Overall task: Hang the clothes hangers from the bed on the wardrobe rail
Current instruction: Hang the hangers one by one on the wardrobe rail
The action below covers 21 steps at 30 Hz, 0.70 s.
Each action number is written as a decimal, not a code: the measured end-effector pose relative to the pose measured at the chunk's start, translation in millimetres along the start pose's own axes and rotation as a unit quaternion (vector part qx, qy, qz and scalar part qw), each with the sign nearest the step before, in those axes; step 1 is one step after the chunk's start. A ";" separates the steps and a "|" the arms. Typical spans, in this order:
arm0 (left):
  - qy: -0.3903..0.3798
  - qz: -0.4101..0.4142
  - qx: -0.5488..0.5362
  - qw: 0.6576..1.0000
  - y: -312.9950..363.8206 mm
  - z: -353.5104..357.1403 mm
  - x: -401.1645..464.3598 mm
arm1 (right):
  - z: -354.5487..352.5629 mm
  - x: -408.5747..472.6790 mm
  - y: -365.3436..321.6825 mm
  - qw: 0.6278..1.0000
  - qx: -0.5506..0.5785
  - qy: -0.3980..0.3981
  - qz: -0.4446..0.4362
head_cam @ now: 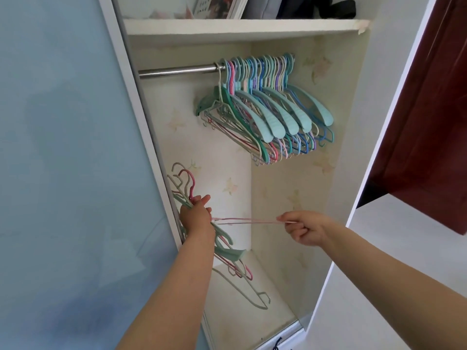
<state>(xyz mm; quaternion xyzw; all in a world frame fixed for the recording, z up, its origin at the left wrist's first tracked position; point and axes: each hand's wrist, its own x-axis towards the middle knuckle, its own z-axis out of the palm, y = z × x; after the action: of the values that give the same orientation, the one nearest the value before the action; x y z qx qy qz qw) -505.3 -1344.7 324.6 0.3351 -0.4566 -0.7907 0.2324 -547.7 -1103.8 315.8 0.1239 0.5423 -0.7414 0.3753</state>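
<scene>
A steel wardrobe rail (177,71) runs under the shelf, and several pastel hangers (267,107) hang packed at its right end. Low on the left, my left hand (195,215) grips a bundle of hangers (227,251) in pink, cream and teal, their hooks sticking up beside the door frame. My right hand (304,227) pinches one thin pink hanger (249,221), which stretches level between both hands. Its other end still sits in the bundle.
A pale blue sliding door (70,160) fills the left side. The shelf (240,26) above the rail carries books and bags. A white side panel (374,147) and a dark red curtain (429,109) stand on the right. The rail's left half is bare.
</scene>
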 end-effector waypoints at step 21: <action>-0.035 0.028 -0.053 0.998 30.6 20.4 -7.1 | 93.9 -17.0 -15.1 0.902 0.383 -0.199 -0.035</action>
<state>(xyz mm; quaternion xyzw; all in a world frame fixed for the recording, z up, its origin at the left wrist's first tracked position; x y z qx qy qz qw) -513.8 -1342.9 361.1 0.2817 -0.4314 -0.8181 0.2555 -525.5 -1178.9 372.4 0.0885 0.1348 -0.9137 0.3732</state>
